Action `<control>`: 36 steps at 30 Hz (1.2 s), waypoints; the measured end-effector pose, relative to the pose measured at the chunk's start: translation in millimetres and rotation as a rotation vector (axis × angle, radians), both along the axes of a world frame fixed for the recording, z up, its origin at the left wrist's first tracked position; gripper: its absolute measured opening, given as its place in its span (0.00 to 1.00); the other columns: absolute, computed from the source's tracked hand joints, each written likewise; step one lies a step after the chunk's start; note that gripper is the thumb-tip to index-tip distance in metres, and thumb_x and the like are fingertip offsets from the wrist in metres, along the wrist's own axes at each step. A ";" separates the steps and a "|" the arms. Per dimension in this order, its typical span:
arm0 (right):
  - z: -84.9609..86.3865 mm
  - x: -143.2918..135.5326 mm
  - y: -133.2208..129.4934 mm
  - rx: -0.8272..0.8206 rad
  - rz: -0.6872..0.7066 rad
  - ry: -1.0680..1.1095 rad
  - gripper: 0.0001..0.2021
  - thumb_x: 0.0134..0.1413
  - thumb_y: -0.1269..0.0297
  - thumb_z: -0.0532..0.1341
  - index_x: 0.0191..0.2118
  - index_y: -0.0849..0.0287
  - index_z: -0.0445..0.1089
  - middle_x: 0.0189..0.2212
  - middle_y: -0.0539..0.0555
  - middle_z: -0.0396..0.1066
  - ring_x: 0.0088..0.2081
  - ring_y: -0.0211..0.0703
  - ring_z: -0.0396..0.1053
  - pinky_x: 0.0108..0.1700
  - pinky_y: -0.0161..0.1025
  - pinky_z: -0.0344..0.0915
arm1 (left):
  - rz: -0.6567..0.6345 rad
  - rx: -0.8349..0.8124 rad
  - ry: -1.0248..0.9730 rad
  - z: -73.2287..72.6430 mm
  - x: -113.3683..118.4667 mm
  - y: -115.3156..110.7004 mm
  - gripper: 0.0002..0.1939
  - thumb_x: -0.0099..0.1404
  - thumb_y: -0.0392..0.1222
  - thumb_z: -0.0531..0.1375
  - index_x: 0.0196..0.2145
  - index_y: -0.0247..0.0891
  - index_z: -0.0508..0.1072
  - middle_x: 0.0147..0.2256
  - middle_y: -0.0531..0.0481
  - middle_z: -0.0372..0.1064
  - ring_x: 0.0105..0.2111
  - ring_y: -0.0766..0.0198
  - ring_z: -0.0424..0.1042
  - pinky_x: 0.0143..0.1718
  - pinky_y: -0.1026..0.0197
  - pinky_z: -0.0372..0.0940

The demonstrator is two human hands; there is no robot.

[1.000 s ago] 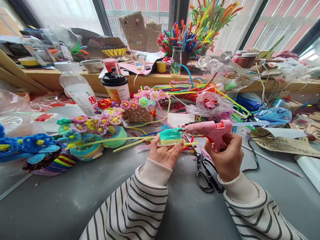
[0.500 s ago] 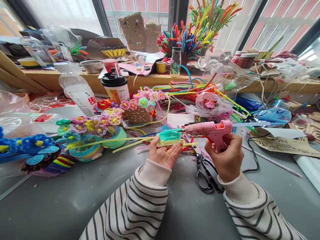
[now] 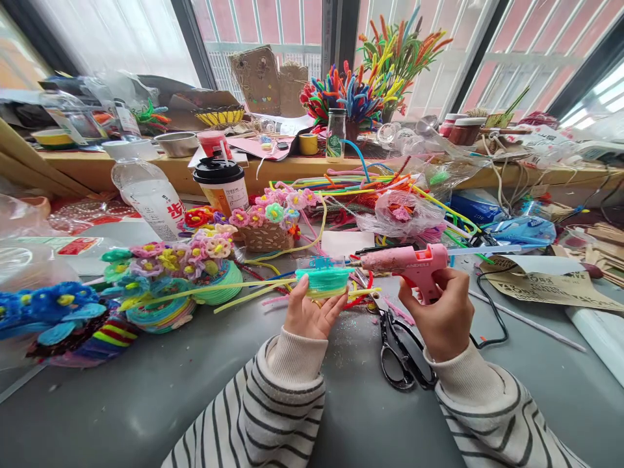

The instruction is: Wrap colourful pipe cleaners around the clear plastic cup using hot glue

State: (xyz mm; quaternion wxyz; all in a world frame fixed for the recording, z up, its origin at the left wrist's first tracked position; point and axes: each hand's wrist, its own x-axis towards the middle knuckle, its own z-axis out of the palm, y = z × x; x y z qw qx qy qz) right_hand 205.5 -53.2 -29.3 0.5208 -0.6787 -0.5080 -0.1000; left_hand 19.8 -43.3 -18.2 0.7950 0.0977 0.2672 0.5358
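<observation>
My left hand (image 3: 312,314) holds a small round piece wrapped in teal and yellow pipe cleaner (image 3: 324,281), thumb at its near left side and fingers beneath. Long yellow stems (image 3: 229,286) stick out from it to the left. In my right hand (image 3: 439,315) is a pink glue gun (image 3: 407,265), gripped by its handle. Its nozzle points left, close to the upper right edge of the wrapped piece; whether they touch is hard to tell. Black-handled scissors (image 3: 402,357) lie on the grey table between my hands.
Pipe-cleaner flower pots (image 3: 166,305) stand at the left. Behind are a flower basket (image 3: 266,234), a lidded cup (image 3: 221,188), a tilted bottle (image 3: 149,195) and a pile of pipe cleaners (image 3: 351,185). Brown paper (image 3: 550,286) and a black cord (image 3: 497,312) lie right.
My left hand has tilted the wrapped piece slightly, and the glue gun's nozzle is now at its right edge instead of over its top. The whole view has shifted a little.
</observation>
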 end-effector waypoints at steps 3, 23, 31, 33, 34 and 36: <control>2.8 7.4 2.4 -0.029 -0.037 0.018 0.22 0.33 0.51 0.65 0.33 0.55 0.56 0.25 0.49 0.64 0.20 0.38 0.63 0.22 0.37 0.62 | -0.046 0.027 -0.020 1.2 -0.6 -1.2 0.28 0.57 0.46 0.57 0.52 0.29 0.58 0.38 0.41 0.72 0.39 0.57 0.74 0.42 0.62 0.68; 7.1 3.0 -4.3 -0.090 0.088 0.129 0.24 0.33 0.48 0.65 0.35 0.58 0.59 0.26 0.50 0.67 0.21 0.38 0.66 0.23 0.38 0.66 | -0.270 -0.101 -0.171 -2.3 -5.8 3.0 0.35 0.59 0.54 0.51 0.55 0.23 0.52 0.38 0.36 0.72 0.38 0.57 0.74 0.40 0.61 0.67; 9.2 -3.3 -5.1 -0.053 0.132 0.118 0.22 0.35 0.51 0.65 0.34 0.57 0.58 0.25 0.49 0.67 0.20 0.37 0.66 0.21 0.36 0.66 | -0.278 -0.102 -0.169 -1.9 -4.8 2.3 0.37 0.59 0.55 0.51 0.56 0.21 0.51 0.38 0.34 0.71 0.38 0.56 0.74 0.41 0.60 0.67; 9.8 -4.1 -5.3 -0.037 0.132 0.104 0.22 0.35 0.51 0.65 0.34 0.57 0.58 0.24 0.49 0.67 0.20 0.37 0.66 0.21 0.35 0.65 | -0.281 -0.104 -0.174 -2.3 -5.0 2.2 0.37 0.59 0.55 0.51 0.56 0.22 0.51 0.38 0.35 0.72 0.38 0.57 0.73 0.41 0.60 0.67; 9.8 -4.3 -5.3 -0.034 0.132 0.102 0.22 0.34 0.52 0.65 0.34 0.57 0.58 0.24 0.49 0.67 0.20 0.37 0.66 0.21 0.35 0.65 | -0.284 -0.105 -0.176 -2.6 -5.2 2.2 0.38 0.59 0.55 0.52 0.56 0.22 0.51 0.38 0.35 0.71 0.38 0.57 0.73 0.41 0.60 0.66; 9.7 -4.4 -5.3 -0.033 0.128 0.098 0.22 0.35 0.52 0.65 0.34 0.57 0.58 0.24 0.48 0.67 0.19 0.36 0.66 0.20 0.35 0.65 | -0.287 -0.104 -0.180 -3.1 -5.3 2.2 0.38 0.58 0.55 0.53 0.56 0.21 0.51 0.38 0.35 0.71 0.38 0.56 0.73 0.41 0.60 0.66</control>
